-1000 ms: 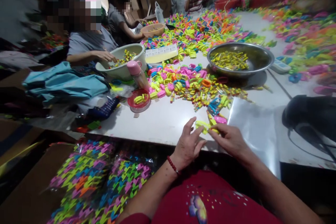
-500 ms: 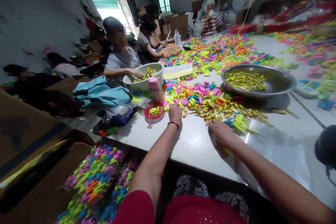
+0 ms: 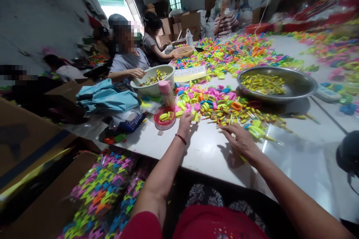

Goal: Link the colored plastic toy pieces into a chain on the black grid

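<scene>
My left hand (image 3: 185, 124), a dark red bracelet at its wrist, is closed at the near edge of a mound of bright plastic pieces (image 3: 214, 95). Yellow bits lie right by its fingertips; whether it grips one is unclear. My right hand (image 3: 239, 140) hovers just over the table beside a heap of small yellow sticks with red bands (image 3: 224, 117). Its thumb and forefinger come together in front, but what they pinch is too small to name. A yellow sliver (image 3: 243, 159) shows beneath the palm.
A steel bowl (image 3: 301, 86) of yellow sticks stands behind the heap. Left are a red basket (image 3: 165, 126), a pink-capped bottle (image 3: 167, 93) and a co-worker's pale green basin (image 3: 171, 82). Clear plastic sheeting (image 3: 297, 168) lies right. Bagged colourful pieces (image 3: 103, 190) sit below the table edge.
My right hand has lifted slightly from the stick heap, its thumb and forefinger now showing. My left hand has shifted slightly down and left. The nearest co-worker's hand has risen to the basin rim.
</scene>
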### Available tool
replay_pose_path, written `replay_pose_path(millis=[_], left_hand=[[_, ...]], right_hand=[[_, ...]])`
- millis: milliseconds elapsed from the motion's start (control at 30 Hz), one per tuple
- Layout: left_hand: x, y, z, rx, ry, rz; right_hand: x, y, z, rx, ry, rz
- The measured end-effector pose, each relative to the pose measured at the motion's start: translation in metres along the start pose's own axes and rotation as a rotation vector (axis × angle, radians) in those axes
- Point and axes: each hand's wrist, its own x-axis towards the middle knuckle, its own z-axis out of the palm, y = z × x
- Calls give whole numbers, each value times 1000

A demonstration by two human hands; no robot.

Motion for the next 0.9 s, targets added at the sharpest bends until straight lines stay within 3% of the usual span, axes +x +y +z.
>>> replay_pose_path(millis=[100,200,367,600,900], left_hand=[[-45,-5,-9,-233,-183,-42],[-90,-8,-11,-497,-332,-166],[-139,-11,2,-614,-287,-227],[-158,-13,19,-576,-361,-281],[-157,-12,29,-446,-369,-211]], right_hand=[[-18,-11,2,361,18,189],[-34,-24,3,636,-103,306],[-53,-44,-1,724,-252,280],[-67,-42,-12,522,-266,173],[-69,-36,-19,437,-296,181]])
